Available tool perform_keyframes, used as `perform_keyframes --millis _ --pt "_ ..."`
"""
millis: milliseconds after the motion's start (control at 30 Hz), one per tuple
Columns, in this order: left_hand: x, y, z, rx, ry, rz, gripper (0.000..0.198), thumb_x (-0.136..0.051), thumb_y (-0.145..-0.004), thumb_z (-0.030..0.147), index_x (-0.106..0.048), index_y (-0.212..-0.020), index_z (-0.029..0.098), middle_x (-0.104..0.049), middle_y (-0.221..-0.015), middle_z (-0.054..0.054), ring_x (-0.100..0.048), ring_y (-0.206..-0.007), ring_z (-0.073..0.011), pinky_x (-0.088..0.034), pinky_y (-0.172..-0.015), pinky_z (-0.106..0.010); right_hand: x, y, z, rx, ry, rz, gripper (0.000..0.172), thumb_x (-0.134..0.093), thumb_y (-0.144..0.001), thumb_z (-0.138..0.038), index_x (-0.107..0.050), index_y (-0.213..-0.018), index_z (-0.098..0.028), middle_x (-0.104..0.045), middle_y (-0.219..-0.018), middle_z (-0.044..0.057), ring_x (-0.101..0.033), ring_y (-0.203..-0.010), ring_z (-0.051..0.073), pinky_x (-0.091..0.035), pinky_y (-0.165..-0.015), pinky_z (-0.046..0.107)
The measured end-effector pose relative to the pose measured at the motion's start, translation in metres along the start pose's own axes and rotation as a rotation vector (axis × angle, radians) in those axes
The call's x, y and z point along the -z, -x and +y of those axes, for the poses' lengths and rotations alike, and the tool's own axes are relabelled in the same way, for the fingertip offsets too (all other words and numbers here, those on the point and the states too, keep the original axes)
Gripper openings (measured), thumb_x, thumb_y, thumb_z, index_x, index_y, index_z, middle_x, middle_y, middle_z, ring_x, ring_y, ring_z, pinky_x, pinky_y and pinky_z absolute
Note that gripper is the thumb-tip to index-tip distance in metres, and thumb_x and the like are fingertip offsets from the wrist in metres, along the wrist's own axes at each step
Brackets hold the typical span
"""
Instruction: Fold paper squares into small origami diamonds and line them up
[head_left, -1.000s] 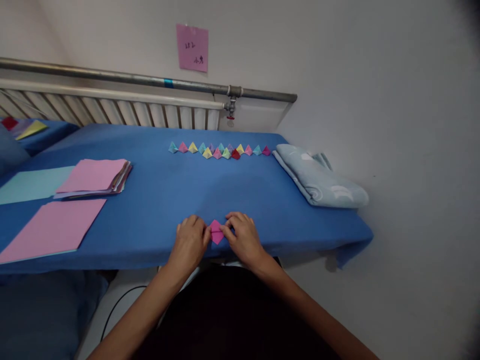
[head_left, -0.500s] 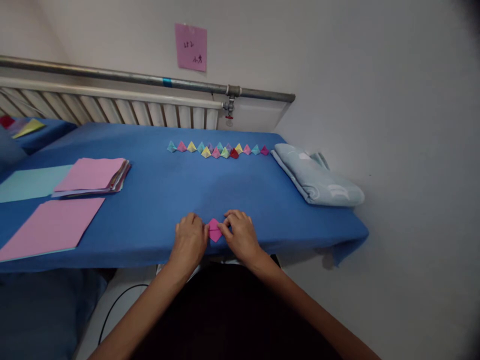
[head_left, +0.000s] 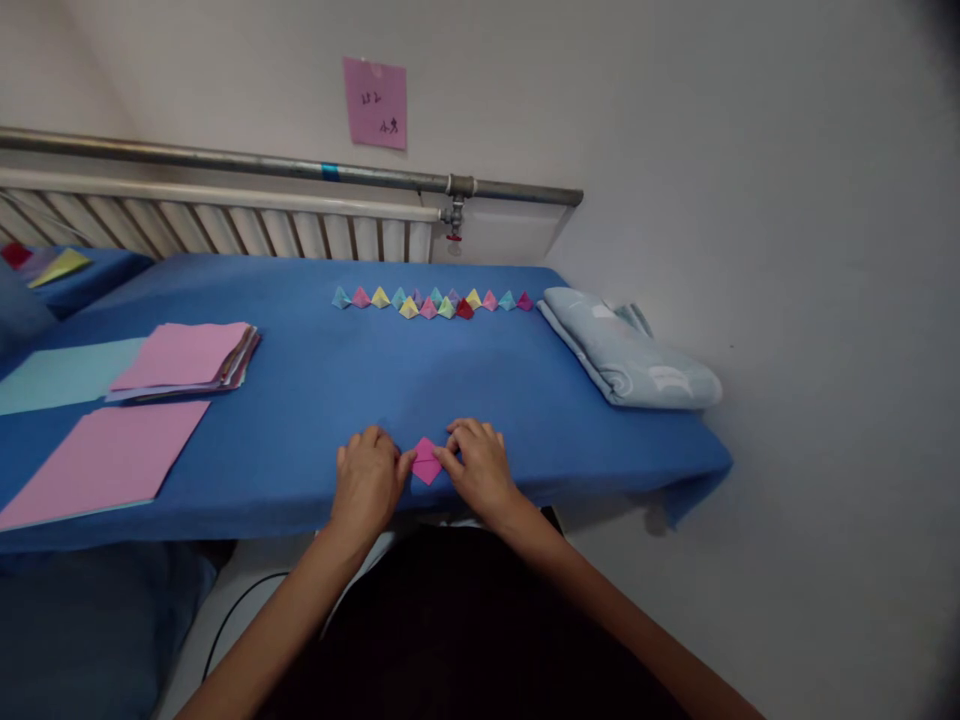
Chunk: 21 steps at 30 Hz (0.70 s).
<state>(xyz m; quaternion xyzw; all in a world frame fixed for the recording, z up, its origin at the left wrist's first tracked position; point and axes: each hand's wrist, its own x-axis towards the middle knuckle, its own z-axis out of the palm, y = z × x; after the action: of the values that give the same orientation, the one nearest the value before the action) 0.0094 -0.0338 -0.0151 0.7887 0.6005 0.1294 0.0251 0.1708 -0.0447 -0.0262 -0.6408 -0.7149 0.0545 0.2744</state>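
A small piece of bright pink paper (head_left: 426, 461), folded into a diamond with a crease line across its middle, lies flat near the front edge of the blue-covered table (head_left: 322, 370). My right hand (head_left: 478, 462) has thumb and curled fingers closed at the paper's right corner. At the left corner, my left hand (head_left: 370, 475) presses with its thumb tip, the other fingers bent beside it. Farther back stand several small folded paper pieces (head_left: 427, 308) in two staggered rows, coloured yellow, pink, blue, green and red.
To the left lie a stack of coloured paper (head_left: 180, 355), a pink sheet (head_left: 112, 460) and a light blue sheet (head_left: 67, 375). A folded pale blanket (head_left: 630, 355) rests at the right end. Behind the table are a radiator (head_left: 292, 235) and a metal pipe (head_left: 247, 160).
My left hand has shifted slightly left, its thumb now stretched out more toward the pink paper. My right hand has kept nearly the same place. The whole view has tilted slightly.
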Motion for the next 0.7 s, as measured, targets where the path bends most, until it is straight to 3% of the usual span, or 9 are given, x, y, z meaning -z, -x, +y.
perform_keyframes --millis 233,400,533,700 --pt "0.000 -0.002 -0.012 -0.058 0.018 0.018 0.031 -0.052 -0.087 0.044 -0.062 -0.073 0.017 -0.060 -0.084 -0.008 -0.054 -0.082 -0.0269 -0.038 -0.069 -0.037 0.008 0.001 0.006 -0.006 0.032 -0.049 0.017 -0.062 -0.085 -0.033 -0.056 -0.074 -0.021 -0.063 -0.101 0.003 -0.051 -0.093 0.023 -0.031 -0.075 0.033" --pt "-0.002 -0.002 -0.020 -0.127 0.015 0.094 0.028 -0.054 -0.086 0.042 -0.061 -0.074 0.018 -0.061 -0.081 -0.007 -0.053 -0.077 -0.0242 -0.038 -0.067 -0.036 0.012 0.001 0.006 -0.005 0.043 -0.071 0.015 -0.064 -0.084 -0.031 -0.056 -0.075 -0.021 -0.064 -0.105 0.002 -0.051 -0.095 0.023 -0.030 -0.074 0.033" --pt "-0.008 0.004 -0.014 -0.268 0.018 0.173 0.016 -0.051 -0.090 0.027 -0.065 -0.093 0.020 -0.064 -0.099 -0.009 -0.054 -0.089 -0.0237 -0.038 -0.076 -0.037 0.012 0.001 0.006 -0.006 0.040 -0.060 0.015 -0.063 -0.085 -0.031 -0.057 -0.075 -0.021 -0.063 -0.106 0.002 -0.051 -0.095 0.022 -0.030 -0.075 0.033" --pt "-0.018 0.022 -0.001 -0.458 0.022 0.170 0.035 -0.046 -0.087 0.006 -0.060 -0.115 0.021 -0.065 -0.114 -0.008 -0.055 -0.099 -0.0224 -0.037 -0.087 -0.039 0.013 0.002 0.006 -0.008 0.039 -0.068 0.015 -0.061 -0.086 -0.032 -0.057 -0.077 -0.021 -0.063 -0.104 0.002 -0.051 -0.095 0.022 -0.031 -0.075 0.033"
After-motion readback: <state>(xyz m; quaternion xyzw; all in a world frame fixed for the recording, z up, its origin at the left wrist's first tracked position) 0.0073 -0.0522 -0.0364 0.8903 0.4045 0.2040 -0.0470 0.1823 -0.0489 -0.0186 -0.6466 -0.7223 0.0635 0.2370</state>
